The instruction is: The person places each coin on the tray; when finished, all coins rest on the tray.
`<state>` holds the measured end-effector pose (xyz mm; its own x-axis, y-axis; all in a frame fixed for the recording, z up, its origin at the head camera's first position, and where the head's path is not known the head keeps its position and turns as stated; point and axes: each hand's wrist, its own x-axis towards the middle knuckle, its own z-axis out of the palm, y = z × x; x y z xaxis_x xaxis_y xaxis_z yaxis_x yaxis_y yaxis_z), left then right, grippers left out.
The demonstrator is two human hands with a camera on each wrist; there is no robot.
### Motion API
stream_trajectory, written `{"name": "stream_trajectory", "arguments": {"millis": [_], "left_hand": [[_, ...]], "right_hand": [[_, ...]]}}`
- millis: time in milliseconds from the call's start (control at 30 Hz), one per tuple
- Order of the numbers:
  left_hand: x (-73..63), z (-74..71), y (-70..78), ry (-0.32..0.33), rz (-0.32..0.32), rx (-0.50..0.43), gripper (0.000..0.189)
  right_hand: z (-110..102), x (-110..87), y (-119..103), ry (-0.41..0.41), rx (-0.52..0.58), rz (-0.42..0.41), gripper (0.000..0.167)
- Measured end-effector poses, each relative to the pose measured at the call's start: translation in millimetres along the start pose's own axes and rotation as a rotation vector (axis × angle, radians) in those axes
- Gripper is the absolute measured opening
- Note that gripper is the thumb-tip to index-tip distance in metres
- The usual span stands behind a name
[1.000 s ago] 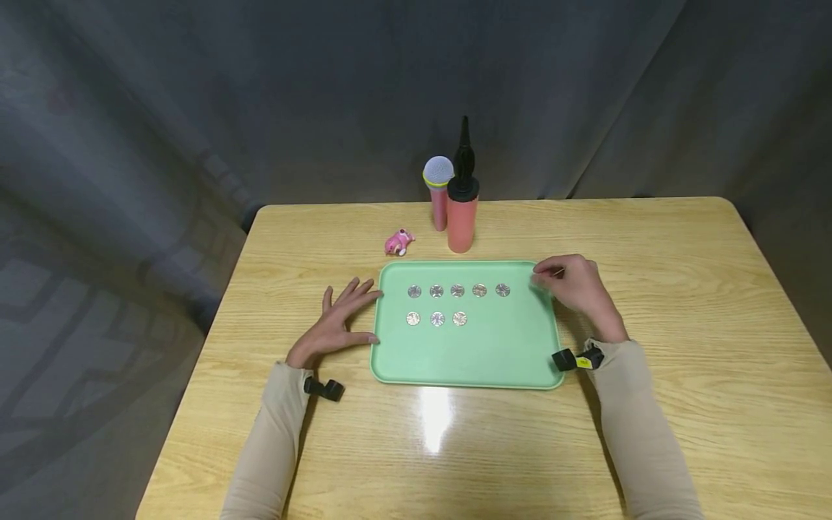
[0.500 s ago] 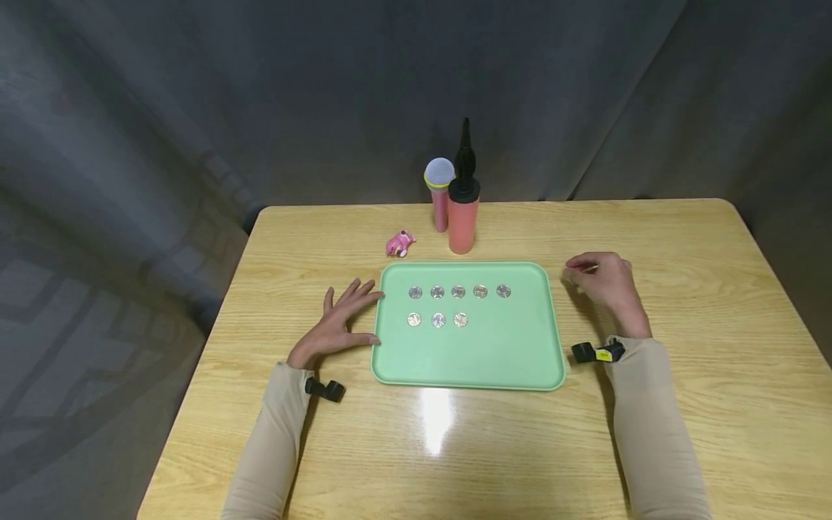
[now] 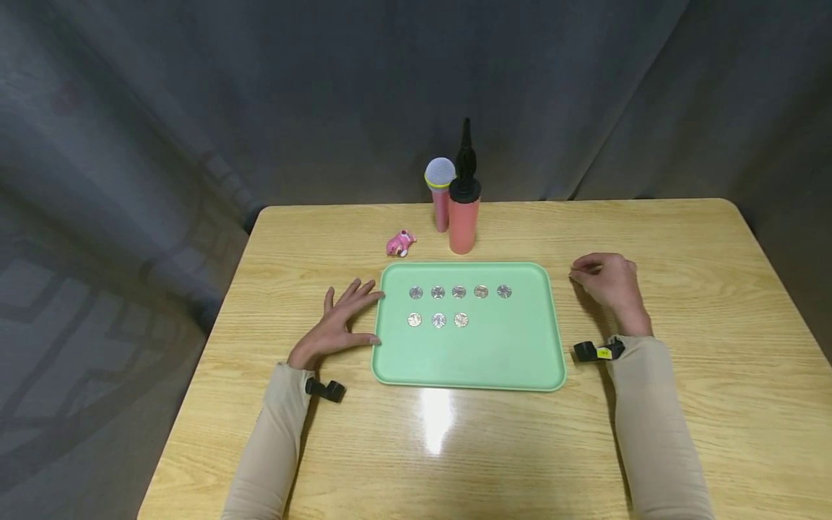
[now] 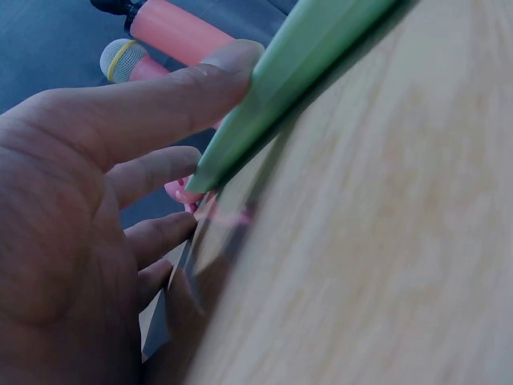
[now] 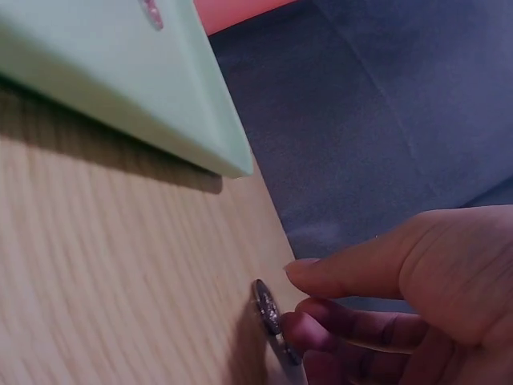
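My left hand (image 3: 338, 325) lies at the left side of the green tray (image 3: 500, 354), its fingers spread. In the left wrist view, a fingertip (image 4: 240, 60) touches the tray's rim (image 4: 264, 88). Several silver coins (image 3: 458, 292) sit in two rows on the tray. To the right of the tray, my right hand (image 3: 607, 282) has curled fingers at a small silver coin (image 5: 268, 307) close to the tabletop. Part of another disc (image 5: 292, 353) shows beside it, mostly hidden by the fingers. How firmly the thumb grips the coin is hard to see.
Behind the tray stand a pink-handled toy microphone (image 3: 440, 191) and a coral cylinder with a black top and nozzle (image 3: 463, 224). A small pink figurine (image 3: 400, 243) lies to their left. A dark curtain (image 3: 325, 108) hangs behind the wooden table (image 3: 702, 303).
My right hand has moved right, from over the tray's top right corner to the tabletop beside it, and has slowed there. The left hand and the coin rows stay as they were.
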<state>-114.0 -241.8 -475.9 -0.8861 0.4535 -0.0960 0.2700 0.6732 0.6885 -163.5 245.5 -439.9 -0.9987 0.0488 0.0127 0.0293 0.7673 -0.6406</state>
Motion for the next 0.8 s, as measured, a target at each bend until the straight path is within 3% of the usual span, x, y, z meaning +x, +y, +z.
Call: {"name": "stream_trajectory", "arguments": {"millis": [233,800], "left_hand": [[0.3,0.0,0.8,0.0,0.001,0.002,0.085],[1.3,1.2,-2.2,0.008,0.012,-0.008,0.085]], "right_hand": [[7.4,-0.6,2.8,0.04,-0.056,-0.045,0.017],[14.5,-2.6,-1.6,0.017,-0.203,-0.041,0.017]]}}
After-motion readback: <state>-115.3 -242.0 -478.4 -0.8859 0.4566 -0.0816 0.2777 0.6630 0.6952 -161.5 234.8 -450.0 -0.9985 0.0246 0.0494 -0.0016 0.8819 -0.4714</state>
